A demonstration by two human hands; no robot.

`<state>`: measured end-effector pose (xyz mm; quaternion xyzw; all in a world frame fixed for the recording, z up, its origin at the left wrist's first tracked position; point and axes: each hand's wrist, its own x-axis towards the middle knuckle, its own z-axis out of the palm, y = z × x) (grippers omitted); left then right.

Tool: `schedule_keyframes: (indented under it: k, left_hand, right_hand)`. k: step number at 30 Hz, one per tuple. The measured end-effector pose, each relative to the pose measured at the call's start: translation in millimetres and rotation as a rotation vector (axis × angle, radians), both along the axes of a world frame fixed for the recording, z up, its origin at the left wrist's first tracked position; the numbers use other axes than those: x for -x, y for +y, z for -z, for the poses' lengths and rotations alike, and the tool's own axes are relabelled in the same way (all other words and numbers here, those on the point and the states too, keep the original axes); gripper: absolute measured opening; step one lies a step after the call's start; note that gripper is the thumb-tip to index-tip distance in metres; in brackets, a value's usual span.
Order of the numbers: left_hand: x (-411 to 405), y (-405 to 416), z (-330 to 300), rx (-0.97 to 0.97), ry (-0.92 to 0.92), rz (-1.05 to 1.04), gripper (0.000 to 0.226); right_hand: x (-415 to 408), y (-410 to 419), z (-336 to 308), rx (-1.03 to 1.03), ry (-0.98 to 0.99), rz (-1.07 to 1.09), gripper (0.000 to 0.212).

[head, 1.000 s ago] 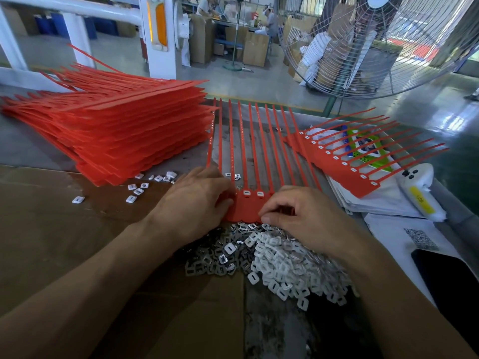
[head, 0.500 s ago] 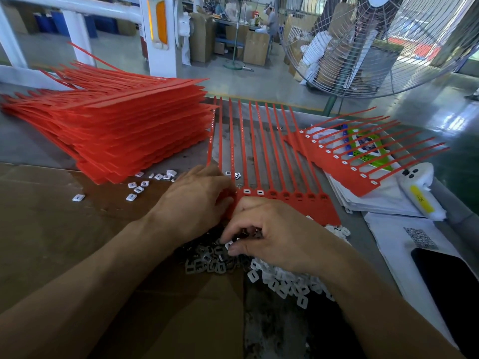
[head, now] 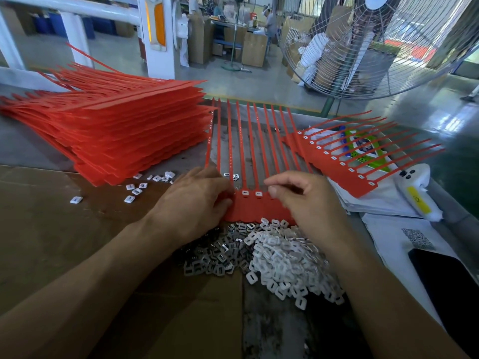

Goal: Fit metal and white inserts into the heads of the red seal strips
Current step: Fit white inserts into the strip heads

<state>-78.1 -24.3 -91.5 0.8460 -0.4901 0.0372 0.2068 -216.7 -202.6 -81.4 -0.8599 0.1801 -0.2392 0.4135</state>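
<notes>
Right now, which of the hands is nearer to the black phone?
Right. The right hand is over the red strip heads, on the side of the black phone; the left hand is further left, beyond it.

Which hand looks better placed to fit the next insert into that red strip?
Probably the right hand: its fingertips sit at the head beside the two filled ones on the red strip. The left hand presses the strip's end.

Flat red plastic comb of seal strips point(head: 248, 208), 2 white inserts point(head: 252, 193) seated in its heads; loose pile of metal and white inserts point(head: 269, 252) just beside it.
</notes>
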Motion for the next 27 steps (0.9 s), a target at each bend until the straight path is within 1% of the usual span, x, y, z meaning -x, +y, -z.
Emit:
schedule_keyframes:
  k: [2, 5, 11, 15, 19, 24, 27]
  left_hand:
    - [0.0, 0.3, 0.4, 0.001, 0.003, 0.000, 0.028]
    - [-0.2, 0.5, 0.9, 0.003, 0.007, 0.001, 0.028]
    - [-0.4, 0.1, 1.6, -0.005, 0.002, 0.003, 0.028]
    - [-0.9, 0.4, 2.6, 0.000, -0.004, 0.003, 0.028]
    - [-1.5, 0.4, 3.2, 0.004, 0.001, 0.005, 0.028]
    - [-2.0, 0.1, 3.7, 0.014, 0.004, 0.005, 0.028]
    - [-2.2, 0.2, 3.2, 0.013, 0.011, 0.003, 0.028]
  right_hand:
    - [0.4, -5.4, 0.6, -0.052, 0.013, 0.098, 0.015]
    - [1.2, -9.5, 1.3, -0.085, 0.059, 0.152, 0.020]
    - [-0.2, -14.8, 6.0, -0.068, 0.045, 0.135, 0.012]
    - [-2.8, -18.0, 8.5, -0.062, 0.013, 0.163, 0.014]
    - [-7.0, -19.8, 11.9, -0.020, 0.057, 0.179, 0.012]
    - [-12.7, -20.2, 13.8, 0.049, 0.079, 0.172, 0.019]
    - [-15.0, -19.9, 14.9, 0.080, 0.118, 0.155, 0.019]
